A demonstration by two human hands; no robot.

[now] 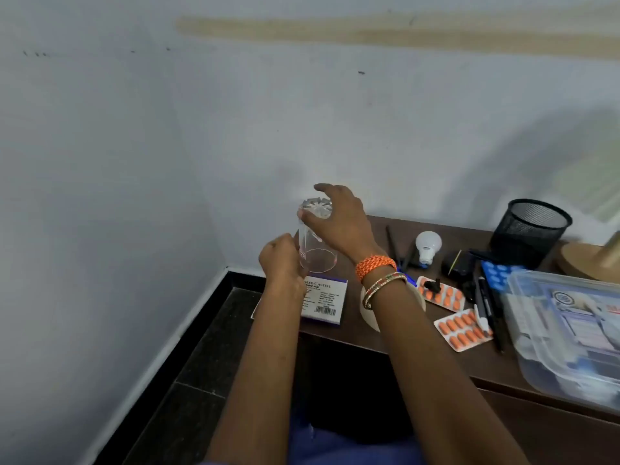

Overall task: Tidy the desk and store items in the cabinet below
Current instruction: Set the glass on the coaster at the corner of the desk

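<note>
Clear drinking glass [312, 241] — inverted, above the desk's [396, 340] left end, over a stamp-pad box [323, 302]. Right hand [339, 223] grips its upturned base; left hand [285, 263] curls round the rim end.

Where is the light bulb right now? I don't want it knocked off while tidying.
In the head view the light bulb lies on the desk near the wall, right of the right hand, left of the black mesh cup.
</note>
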